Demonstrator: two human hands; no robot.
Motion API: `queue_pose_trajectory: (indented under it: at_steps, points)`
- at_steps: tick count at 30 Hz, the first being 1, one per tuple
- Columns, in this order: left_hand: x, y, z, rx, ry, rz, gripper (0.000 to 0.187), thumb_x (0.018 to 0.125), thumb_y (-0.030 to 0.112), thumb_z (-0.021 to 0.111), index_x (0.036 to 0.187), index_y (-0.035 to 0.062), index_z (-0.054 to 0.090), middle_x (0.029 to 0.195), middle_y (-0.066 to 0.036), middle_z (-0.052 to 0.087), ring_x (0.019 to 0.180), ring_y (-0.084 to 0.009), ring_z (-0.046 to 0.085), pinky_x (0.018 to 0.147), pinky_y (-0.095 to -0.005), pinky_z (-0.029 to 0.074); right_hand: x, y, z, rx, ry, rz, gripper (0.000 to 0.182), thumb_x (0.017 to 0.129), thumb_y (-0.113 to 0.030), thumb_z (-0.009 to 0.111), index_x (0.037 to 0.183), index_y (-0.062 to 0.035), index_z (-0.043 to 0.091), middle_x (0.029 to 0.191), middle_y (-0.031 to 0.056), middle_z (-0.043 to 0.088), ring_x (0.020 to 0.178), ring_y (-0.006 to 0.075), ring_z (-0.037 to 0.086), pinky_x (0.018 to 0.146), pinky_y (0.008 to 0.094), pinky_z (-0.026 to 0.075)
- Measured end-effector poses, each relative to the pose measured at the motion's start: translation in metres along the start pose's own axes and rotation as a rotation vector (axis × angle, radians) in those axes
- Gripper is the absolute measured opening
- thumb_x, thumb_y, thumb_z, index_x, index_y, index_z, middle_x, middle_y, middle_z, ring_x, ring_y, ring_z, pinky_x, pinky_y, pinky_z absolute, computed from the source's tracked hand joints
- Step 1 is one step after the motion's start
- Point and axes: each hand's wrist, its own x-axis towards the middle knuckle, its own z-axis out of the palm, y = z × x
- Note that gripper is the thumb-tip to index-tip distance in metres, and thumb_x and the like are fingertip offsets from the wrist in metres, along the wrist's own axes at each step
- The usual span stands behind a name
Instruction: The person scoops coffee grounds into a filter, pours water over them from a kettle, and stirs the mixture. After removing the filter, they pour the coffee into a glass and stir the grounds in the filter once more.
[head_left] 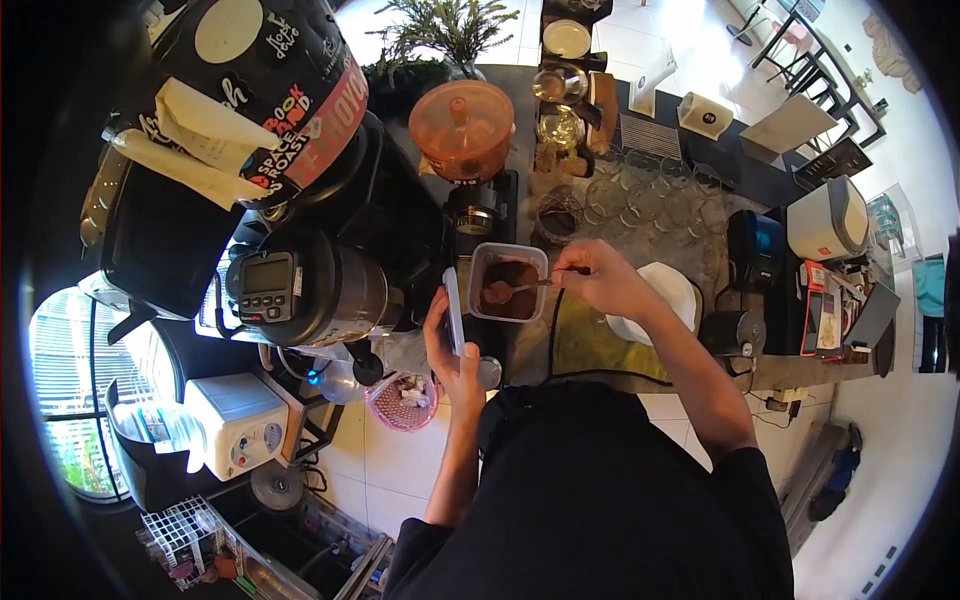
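A clear square plastic container [544,262] with brown powder [517,272] inside stands on the counter in front of me. My right hand [608,282] pinches the handle of a spoon [530,287], whose bowl is down in the container and carries some of the powder. Along the container's left side, my left hand [455,368] grips a pale plastic lid [454,312], tilted nearly on edge. The lid is off the container. Just beyond the container sits a dark device with a round metal-rimmed part [475,220].
An orange-topped grinder [462,130] stands behind the container. Several clear glasses [640,190] fill the back right. Right of the container lie a yellowish mat [590,345] and a white round item [668,295]. A large machine [335,290] stands left, with a pink basket [400,405] below.
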Motion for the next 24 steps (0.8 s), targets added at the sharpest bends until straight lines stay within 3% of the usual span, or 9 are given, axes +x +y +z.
queue_pose_trajectory:
  at_steps: [5,7,12,14,19,21,24]
  points:
    - [-0.002,0.011,0.000,0.064,0.026,0.035,0.085,0.093,0.064,0.063,0.145,-0.0009,0.045,0.147,-0.017,0.047,0.136,-0.0283,0.049,0.114,-0.0451,0.040,-0.008,0.001,-0.008,0.026,0.040,0.012,0.015,0.090,-0.009,0.068,0.092,0.0048,0.071,0.075,0.0023,0.063,0.071,0.0098,0.054,0.065,0.0303,0.042]
    - [-0.003,0.017,0.001,0.023,0.107,-0.081,0.082,0.097,0.063,0.057,0.145,-0.0010,0.043,0.147,-0.018,0.048,0.137,-0.0295,0.048,0.114,-0.0459,0.040,-0.016,-0.004,-0.013,0.039,0.047,0.017,0.014,0.092,-0.010,0.068,0.092,0.0042,0.070,0.077,0.0003,0.063,0.074,0.0079,0.054,0.067,0.0280,0.043]
    - [-0.005,0.044,0.014,-0.297,0.226,-0.182,0.074,0.103,0.057,0.049,0.149,-0.0004,0.040,0.147,-0.015,0.049,0.135,-0.0275,0.050,0.112,-0.0451,0.041,-0.042,-0.037,-0.029,0.097,0.156,0.038,0.014,0.094,-0.011,0.069,0.094,0.0029,0.070,0.079,-0.0019,0.063,0.078,0.0052,0.056,0.072,0.0246,0.045]
    - [-0.005,0.069,0.023,-0.412,0.104,-0.314,0.065,0.108,0.054,0.038,0.151,0.0052,0.040,0.148,-0.014,0.051,0.135,-0.0310,0.052,0.112,-0.0498,0.042,-0.054,-0.048,-0.044,0.062,0.087,0.004,0.017,0.095,-0.013,0.068,0.094,0.0042,0.070,0.078,-0.0005,0.065,0.073,0.0056,0.056,0.068,0.0256,0.045]
    - [-0.002,0.086,0.060,-0.639,-0.070,-0.526,0.067,0.107,0.057,0.040,0.151,0.0065,0.042,0.146,-0.013,0.055,0.132,-0.0327,0.056,0.109,-0.0495,0.045,-0.089,-0.071,-0.069,0.064,0.138,0.035,0.015,0.096,-0.012,0.068,0.093,0.0032,0.069,0.078,-0.0016,0.065,0.072,0.0036,0.056,0.067,0.0241,0.045]
    - [0.002,0.085,0.078,-0.746,-0.226,-0.716,0.067,0.107,0.058,0.040,0.150,0.0071,0.042,0.145,-0.012,0.056,0.132,-0.0332,0.056,0.110,-0.0493,0.045,-0.102,-0.069,-0.077,0.070,0.185,0.015,0.015,0.096,-0.011,0.067,0.092,0.0029,0.069,0.078,-0.0019,0.065,0.071,0.0032,0.055,0.065,0.0236,0.044]
    - [0.000,0.068,0.104,-0.697,-0.281,-0.686,0.067,0.107,0.058,0.039,0.152,0.0074,0.041,0.148,-0.010,0.053,0.135,-0.0283,0.053,0.111,-0.0486,0.044,-0.123,-0.052,-0.093,0.077,0.259,0.009,0.014,0.096,-0.011,0.067,0.093,0.0025,0.069,0.078,-0.0026,0.065,0.070,0.0026,0.053,0.063,0.0226,0.042]
